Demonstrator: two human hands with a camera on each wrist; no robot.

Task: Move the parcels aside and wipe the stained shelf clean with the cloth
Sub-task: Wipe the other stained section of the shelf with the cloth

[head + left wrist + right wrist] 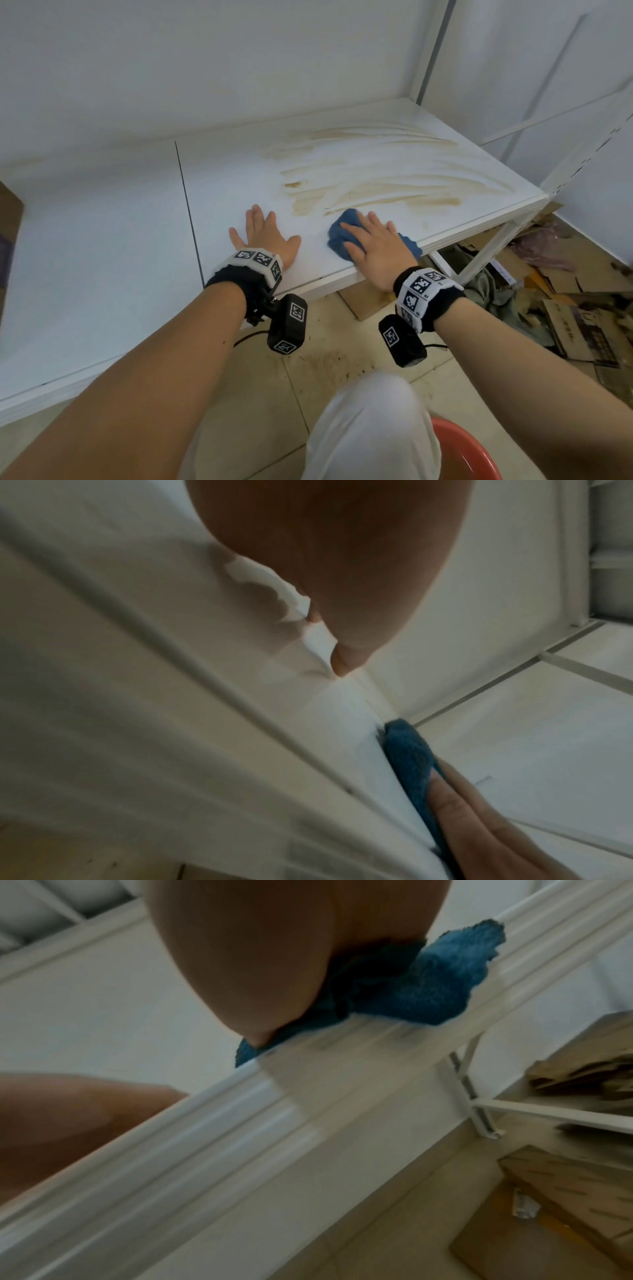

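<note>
A white shelf carries brown smeared stains over its right half. My right hand lies flat on a crumpled blue cloth at the shelf's front edge, just below the stains. The cloth bulges out from under the palm in the right wrist view, and the left wrist view catches the cloth edge-on under straight fingers. My left hand rests flat, fingers spread, on the bare shelf to the cloth's left. No parcel lies on the stained part.
A cardboard box shows at the far left edge of the shelf. Flattened cardboard and rags litter the floor under and right of the shelf. A red basin stands by my knee. A white wall backs the shelf.
</note>
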